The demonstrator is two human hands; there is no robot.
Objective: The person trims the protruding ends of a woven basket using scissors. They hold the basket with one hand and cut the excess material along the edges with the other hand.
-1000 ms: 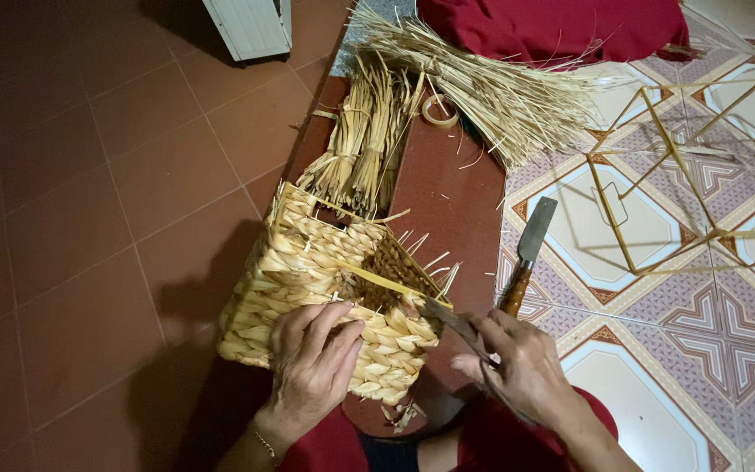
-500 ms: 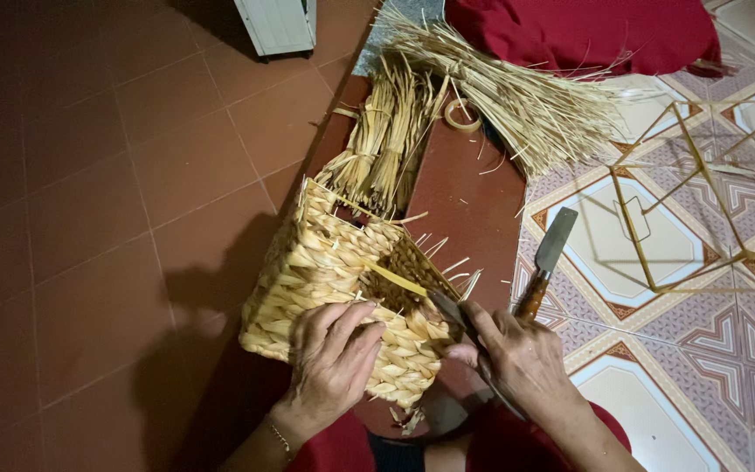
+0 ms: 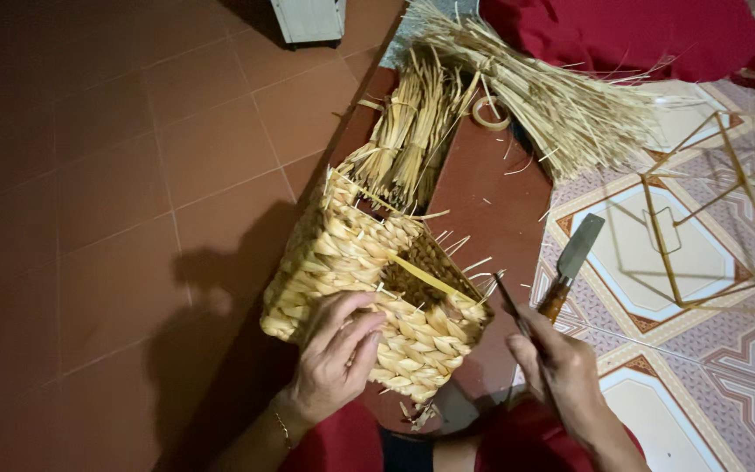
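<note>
Left hand (image 3: 335, 363) flat on the near side of a woven straw basket (image 3: 351, 271), fingers spread, pressing, not clenched. Basket rests on a dark red-brown board (image 3: 491, 210) over the floor. Right hand (image 3: 561, 371) grasps a thin metal tool (image 3: 510, 304), tip at the basket's open rim. Wooden-handled knife (image 3: 574, 262) lies just beside it. Straw bundle (image 3: 552, 100) beyond.

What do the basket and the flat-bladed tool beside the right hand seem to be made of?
The woven basket looks like braided dried plant fibre, pale yellow and matt, with loose stalk ends sticking out. The knife appears to have a dull grey metal blade and a glossy brown handle, probably wood.
</note>
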